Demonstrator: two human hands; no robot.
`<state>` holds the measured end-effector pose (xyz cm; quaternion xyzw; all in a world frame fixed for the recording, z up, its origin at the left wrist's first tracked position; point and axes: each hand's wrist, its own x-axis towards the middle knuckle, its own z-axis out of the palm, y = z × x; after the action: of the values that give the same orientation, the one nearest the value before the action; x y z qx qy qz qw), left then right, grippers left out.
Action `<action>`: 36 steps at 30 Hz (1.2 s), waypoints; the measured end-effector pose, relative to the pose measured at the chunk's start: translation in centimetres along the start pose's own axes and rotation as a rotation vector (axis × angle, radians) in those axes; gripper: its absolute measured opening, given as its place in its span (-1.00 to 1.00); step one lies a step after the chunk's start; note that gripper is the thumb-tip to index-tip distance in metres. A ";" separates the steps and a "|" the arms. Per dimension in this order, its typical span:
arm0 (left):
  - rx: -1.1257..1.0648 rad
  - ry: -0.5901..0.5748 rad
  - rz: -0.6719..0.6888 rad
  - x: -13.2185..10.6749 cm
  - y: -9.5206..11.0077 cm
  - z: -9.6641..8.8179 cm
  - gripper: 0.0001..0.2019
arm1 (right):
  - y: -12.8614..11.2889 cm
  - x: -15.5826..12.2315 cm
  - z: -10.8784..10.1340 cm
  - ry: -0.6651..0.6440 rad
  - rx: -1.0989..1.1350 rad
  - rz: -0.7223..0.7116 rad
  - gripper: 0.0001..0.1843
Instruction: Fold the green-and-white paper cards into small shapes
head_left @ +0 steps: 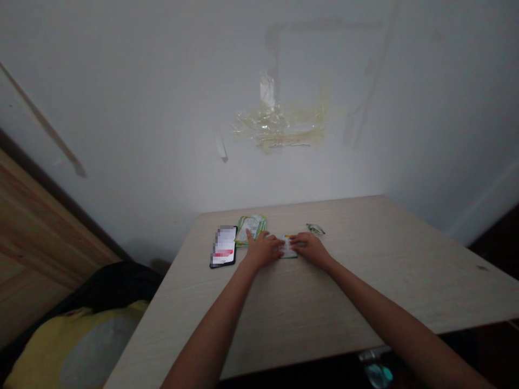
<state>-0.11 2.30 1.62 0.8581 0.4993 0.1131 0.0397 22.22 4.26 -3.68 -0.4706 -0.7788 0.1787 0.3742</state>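
A small, flat, whitish printed packet (pixel 288 249) with a yellow-orange bit at its top edge lies on the table between my hands. My left hand (pixel 263 252) has its thumb and forefinger closed on the packet's left side, with its outer fingers spread towards a pile of green-and-white packets (pixel 252 222). From the other side, my right hand (pixel 311 248) grips the right edge with bent fingers. Fingertips cover both ends of the packet. Just beyond my right hand sits a small crumpled green-and-white wrapper (pixel 315 229).
Left of the pile lies a phone (pixel 224 247) with a lit, blurred screen. The pale wooden table (pixel 397 270) meets a wall with tape remnants (pixel 279 127). A yellow-and-grey cushion-like thing (pixel 89 346) is at lower left, a clear bottle (pixel 378 373) below the front edge.
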 end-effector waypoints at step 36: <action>-0.005 -0.071 0.045 0.9 -1.4 1.1 -0.64 | -1.2 -0.8 -0.8 -0.018 -0.252 -0.188 -0.75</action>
<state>-0.59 3.80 0.46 0.8725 0.4777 0.0849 0.0571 22.34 2.96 -2.72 -0.4373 -0.8390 0.0483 0.3202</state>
